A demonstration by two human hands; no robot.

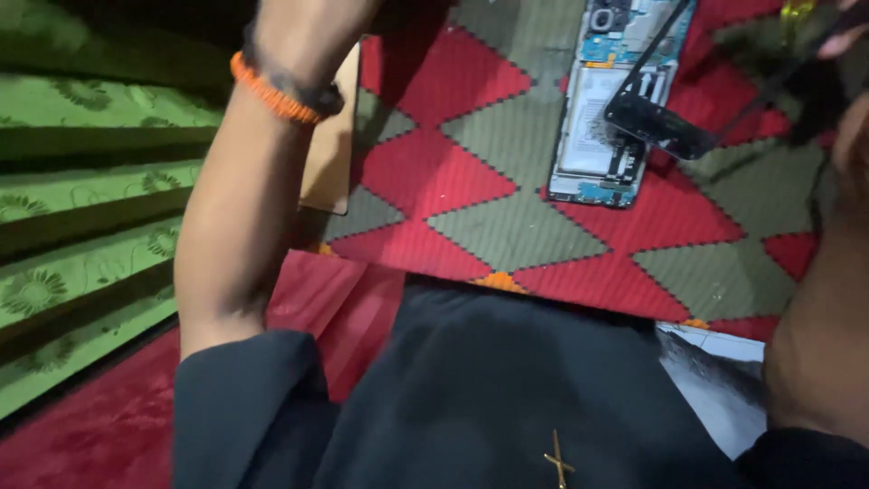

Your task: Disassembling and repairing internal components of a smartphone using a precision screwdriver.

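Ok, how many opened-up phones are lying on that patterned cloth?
1. The opened phone lies near the top of the red and grey cloth, a dark strip-like part resting across it. More could be hidden beyond the frame.

Left hand is cut off by the top edge; only the forearm (237,217) and orange wristband (272,91) show, so its grip can't be told. Right hand (846,36) is blurred and mostly out of view at the top right corner. The opened phone (611,109) is cropped at the top, its small parts too blurred to tell. The tan card (330,149) is half hidden behind the left arm.
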